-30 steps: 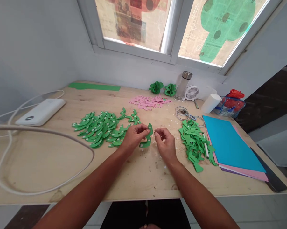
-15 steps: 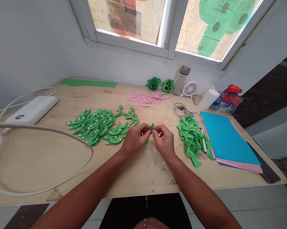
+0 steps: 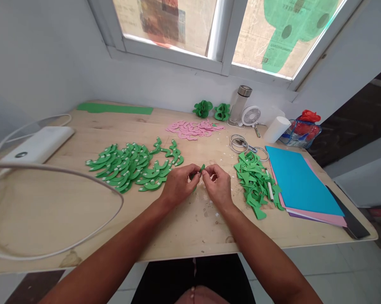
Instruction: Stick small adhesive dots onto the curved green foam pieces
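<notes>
Near the middle of the table, my left hand (image 3: 180, 183) pinches a small green paper piece (image 3: 202, 167) whose tip shows above the fingertips. My right hand (image 3: 218, 185) is closed at the same piece, thumb and forefinger together on its right side. Most of the piece is hidden by my fingers. Left of my hands lie many curved green paper pieces (image 3: 123, 165) with small white squares on their ends. A heap of green paper scraps (image 3: 254, 181) with a white pen (image 3: 270, 190) on it lies to the right.
Pink paper cutouts (image 3: 190, 129), two green paper shapes (image 3: 203, 109), a bottle (image 3: 240, 103) and a small fan (image 3: 251, 115) stand or lie at the back. Coloured sheets (image 3: 304, 185) are at right. A white cable (image 3: 83, 172) loops over the left side, near a white box (image 3: 40, 143).
The camera view has shifted slightly. Both hands stay together at the green piece with nearly the same grip.
</notes>
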Demonstrator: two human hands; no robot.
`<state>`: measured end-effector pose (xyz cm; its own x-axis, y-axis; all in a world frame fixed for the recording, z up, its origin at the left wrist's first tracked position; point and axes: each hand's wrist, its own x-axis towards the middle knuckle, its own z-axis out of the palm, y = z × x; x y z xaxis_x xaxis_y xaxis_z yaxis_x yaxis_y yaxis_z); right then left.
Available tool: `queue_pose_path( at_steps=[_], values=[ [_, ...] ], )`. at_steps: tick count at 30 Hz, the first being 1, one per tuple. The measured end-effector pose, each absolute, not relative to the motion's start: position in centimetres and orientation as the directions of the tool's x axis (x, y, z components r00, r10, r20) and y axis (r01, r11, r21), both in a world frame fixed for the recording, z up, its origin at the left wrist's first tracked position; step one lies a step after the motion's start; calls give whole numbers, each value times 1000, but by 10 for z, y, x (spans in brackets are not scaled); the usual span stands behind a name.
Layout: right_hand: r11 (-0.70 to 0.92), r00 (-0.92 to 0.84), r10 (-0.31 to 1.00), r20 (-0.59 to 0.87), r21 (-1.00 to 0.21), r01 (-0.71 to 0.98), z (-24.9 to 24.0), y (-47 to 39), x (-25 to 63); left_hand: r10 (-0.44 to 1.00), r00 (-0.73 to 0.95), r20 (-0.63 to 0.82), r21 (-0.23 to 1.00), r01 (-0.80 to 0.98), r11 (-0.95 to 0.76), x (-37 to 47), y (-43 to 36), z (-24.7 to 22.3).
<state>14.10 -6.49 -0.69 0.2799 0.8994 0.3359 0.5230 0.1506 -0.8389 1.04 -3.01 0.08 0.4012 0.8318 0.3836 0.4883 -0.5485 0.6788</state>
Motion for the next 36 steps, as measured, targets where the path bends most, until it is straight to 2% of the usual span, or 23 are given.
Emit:
queue_pose_path(
  at_steps=[11, 19, 22, 27, 32, 36],
  values=[
    [144, 282, 901, 329, -841, 522, -8, -64, 141, 869, 384, 310, 773, 430, -466, 10, -30, 3],
    [184, 256, 890, 378, -810, 557, -9, -65, 141, 901, 378, 212, 887, 313, -339, 9, -25, -1],
    [217, 216, 870, 443, -738, 639, -9, -66, 141, 902, 386, 194, 895, 307, -324, 8, -24, 1],
    [283, 102, 815, 570, -545, 789, -8, -67, 143, 906, 379, 190, 887, 329, -324, 8, -25, 5],
    [293, 7, 807, 591, -409, 864, -8, -66, 146, 904, 369, 216, 851, 383, -359, 7, -27, 7],
    [300, -42, 812, 582, -354, 886, -9, -65, 147, 899, 382, 216, 825, 421, -377, 6, -27, 8]
  ],
)
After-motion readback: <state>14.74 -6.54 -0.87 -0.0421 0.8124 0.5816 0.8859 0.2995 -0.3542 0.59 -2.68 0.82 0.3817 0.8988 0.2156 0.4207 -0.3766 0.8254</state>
